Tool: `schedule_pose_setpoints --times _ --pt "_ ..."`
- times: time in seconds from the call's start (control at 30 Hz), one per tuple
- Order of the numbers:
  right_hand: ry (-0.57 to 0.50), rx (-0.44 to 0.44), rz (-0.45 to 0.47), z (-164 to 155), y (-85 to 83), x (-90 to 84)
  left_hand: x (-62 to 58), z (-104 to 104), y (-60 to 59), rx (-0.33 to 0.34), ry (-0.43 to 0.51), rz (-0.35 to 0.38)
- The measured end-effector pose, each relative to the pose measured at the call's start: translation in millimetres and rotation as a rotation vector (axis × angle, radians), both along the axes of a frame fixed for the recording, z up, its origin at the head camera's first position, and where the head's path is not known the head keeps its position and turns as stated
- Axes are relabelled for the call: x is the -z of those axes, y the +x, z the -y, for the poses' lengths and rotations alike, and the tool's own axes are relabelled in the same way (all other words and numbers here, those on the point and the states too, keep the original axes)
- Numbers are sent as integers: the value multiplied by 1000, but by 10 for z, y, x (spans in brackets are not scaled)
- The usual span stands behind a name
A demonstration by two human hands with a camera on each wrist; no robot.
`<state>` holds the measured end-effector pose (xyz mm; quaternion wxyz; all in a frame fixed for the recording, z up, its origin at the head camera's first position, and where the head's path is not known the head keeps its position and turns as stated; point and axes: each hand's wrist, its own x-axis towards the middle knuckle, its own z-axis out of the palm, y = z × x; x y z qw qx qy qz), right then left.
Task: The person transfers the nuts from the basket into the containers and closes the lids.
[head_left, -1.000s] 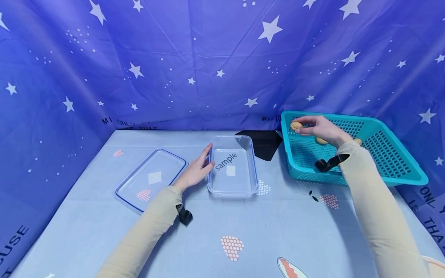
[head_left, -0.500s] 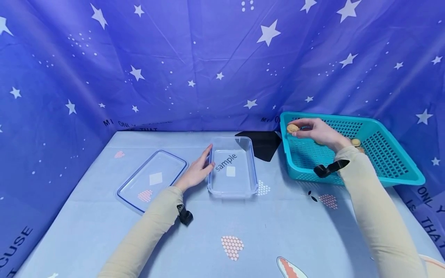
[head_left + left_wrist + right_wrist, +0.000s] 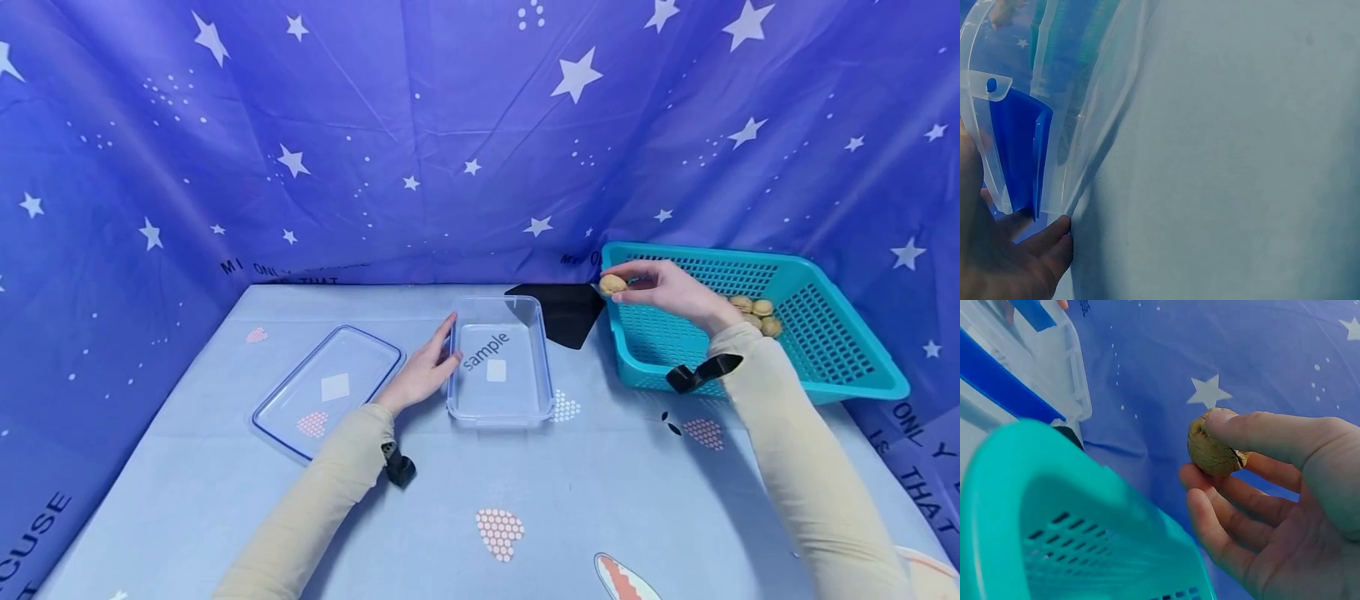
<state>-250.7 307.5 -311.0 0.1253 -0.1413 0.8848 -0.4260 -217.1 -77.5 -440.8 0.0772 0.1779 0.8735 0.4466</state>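
My right hand (image 3: 663, 292) pinches a walnut (image 3: 613, 285) between thumb and fingertips, above the left rim of the teal basket (image 3: 862, 387). In the right wrist view, the thumb presses the top of the walnut (image 3: 1213, 447) and fingers support it from below. Several more walnuts (image 3: 763, 308) lie in the basket, partly hidden behind the right wrist. My left hand (image 3: 422, 375) rests against the left side of a clear plastic food container (image 3: 498, 412), its fingers extended along the wall. In the left wrist view, fingertips (image 3: 1057, 228) touch the container's lower edge beside a blue clip (image 3: 1019, 150).
A clear lid (image 3: 341, 333) with a blue seal lies on the table left of the container, partly behind the left forearm. A black patch (image 3: 566, 312) sits between container and basket. A blue starry curtain (image 3: 420, 125) closes off the back and sides.
My right hand has moved left with the walnut, from inside the basket to above its left rim. More walnuts in the basket have come into sight. The left hand stays against the container.
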Motion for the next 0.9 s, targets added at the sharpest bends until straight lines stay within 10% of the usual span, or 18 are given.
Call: schedule_pose_setpoints --times 0.9 --pt "-62 -118 30 469 -33 161 3 -14 -6 -7 -22 -11"
